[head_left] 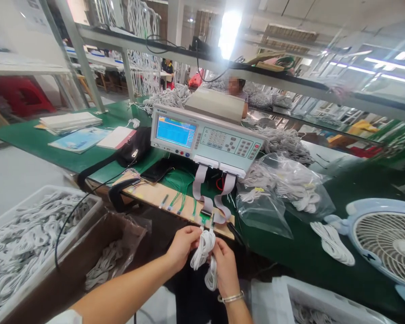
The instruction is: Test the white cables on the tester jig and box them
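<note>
A coiled white cable (pixel 203 252) hangs in front of the wooden board (pixel 150 194), its loops drooping below my fingers. My left hand (pixel 181 248) is closed in a pinch on the cable's left side, close to the small green circuit board (pixel 205 219) on the board's edge. On the right side, my right hand (pixel 225 265) also pinches the cable, fingers closed. Whether the cable ends sit in the sockets cannot be made out. Two grey ribbon cables (pixel 198 183) run from the green circuit board area up to a bench tester (pixel 205 130) with a lit blue screen.
White bins of cables stand at left (pixel 97 204) and lower right (pixel 290 288). A brown carton (pixel 67 270) is beside the left bin. Bagged cables (pixel 266 216), a cable bundle (pixel 332 243) and a fan (pixel 388 243) are on the green table. A person (pixel 245 96) is behind the tester.
</note>
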Available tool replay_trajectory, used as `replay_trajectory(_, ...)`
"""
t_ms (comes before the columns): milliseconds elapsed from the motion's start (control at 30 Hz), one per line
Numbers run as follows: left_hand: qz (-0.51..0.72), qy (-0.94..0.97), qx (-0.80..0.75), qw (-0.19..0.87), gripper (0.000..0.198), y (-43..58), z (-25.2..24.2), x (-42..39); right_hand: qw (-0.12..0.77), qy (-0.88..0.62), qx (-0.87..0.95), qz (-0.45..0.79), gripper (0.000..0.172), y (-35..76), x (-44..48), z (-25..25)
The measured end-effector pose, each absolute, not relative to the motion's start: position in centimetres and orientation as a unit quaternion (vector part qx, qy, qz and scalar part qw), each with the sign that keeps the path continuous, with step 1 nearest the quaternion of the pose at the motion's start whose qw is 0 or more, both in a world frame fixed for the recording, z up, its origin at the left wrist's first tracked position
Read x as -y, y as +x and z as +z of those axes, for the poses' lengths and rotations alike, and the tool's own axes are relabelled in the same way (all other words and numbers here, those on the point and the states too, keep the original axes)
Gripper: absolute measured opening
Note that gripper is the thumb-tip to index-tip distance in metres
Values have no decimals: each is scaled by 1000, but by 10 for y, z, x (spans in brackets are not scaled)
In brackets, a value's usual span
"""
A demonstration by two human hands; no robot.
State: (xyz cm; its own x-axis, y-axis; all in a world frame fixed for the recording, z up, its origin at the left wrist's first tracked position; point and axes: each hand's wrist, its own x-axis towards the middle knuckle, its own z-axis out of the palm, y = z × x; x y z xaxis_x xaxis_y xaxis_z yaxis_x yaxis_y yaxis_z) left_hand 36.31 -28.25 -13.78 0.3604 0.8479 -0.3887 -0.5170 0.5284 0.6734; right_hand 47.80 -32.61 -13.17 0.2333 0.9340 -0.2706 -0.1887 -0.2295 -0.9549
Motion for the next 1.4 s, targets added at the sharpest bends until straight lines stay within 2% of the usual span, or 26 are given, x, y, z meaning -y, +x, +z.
replay_trajectory(200, 311, 252, -354, 845, 36, 353, -129, 268, 495, -575, 287, 585, 30, 481, 315, -129)
replay_trajectory(400, 340, 292, -379, 810, 41, 365, -131, 263, 468, -566, 306, 606, 38, 492, 302, -139)
replay_trajectory(567, 354, 297, -380, 802, 40, 367, -130, 265, 490, -546, 360, 576, 30, 493, 299, -135)
replay_trajectory(1033, 383, 266, -355, 810, 41, 370, -125, 279, 534, -537, 342, 556, 32, 483, 307, -136)
replay_trajectory(1233, 375, 251, -358, 817, 40, 365, -127, 283, 551, -582, 318, 507, 33, 480, 312, -127)
replay_trajectory(1400, 382, 243, -356, 817, 37, 366, -128, 283, 546, -620, 329, 457, 27, 476, 320, -134)
